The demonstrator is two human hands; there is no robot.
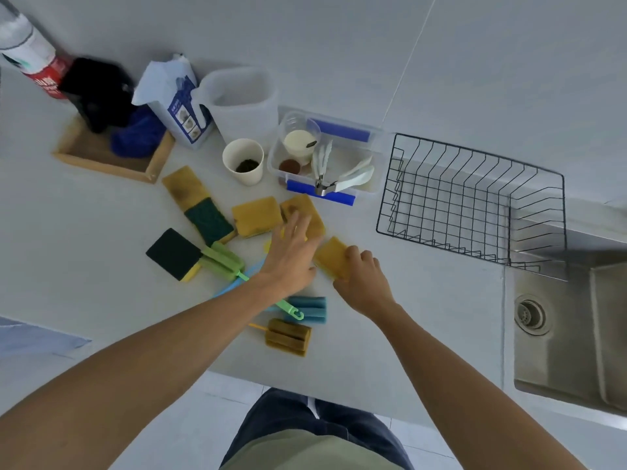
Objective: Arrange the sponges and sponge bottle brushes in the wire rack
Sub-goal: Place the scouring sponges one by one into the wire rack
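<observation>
Two hands start the pickup: my right hand [364, 283] clamps a yellow sponge [332, 257], left hand [291, 256] spread open over another sponge [302, 212], wire rack [475, 205] next.

Legible text: none.

White-and-blue carton [176, 103], just left of the translucent jug [242, 100]: blue printing and three small picture panels on its side, lettering too blurred to read.

Red-and-white can [40, 67], well left of the jug, at the frame's corner: white characters on the red band, too blurred to read.

No other markings, numbers or signs visible.
</observation>
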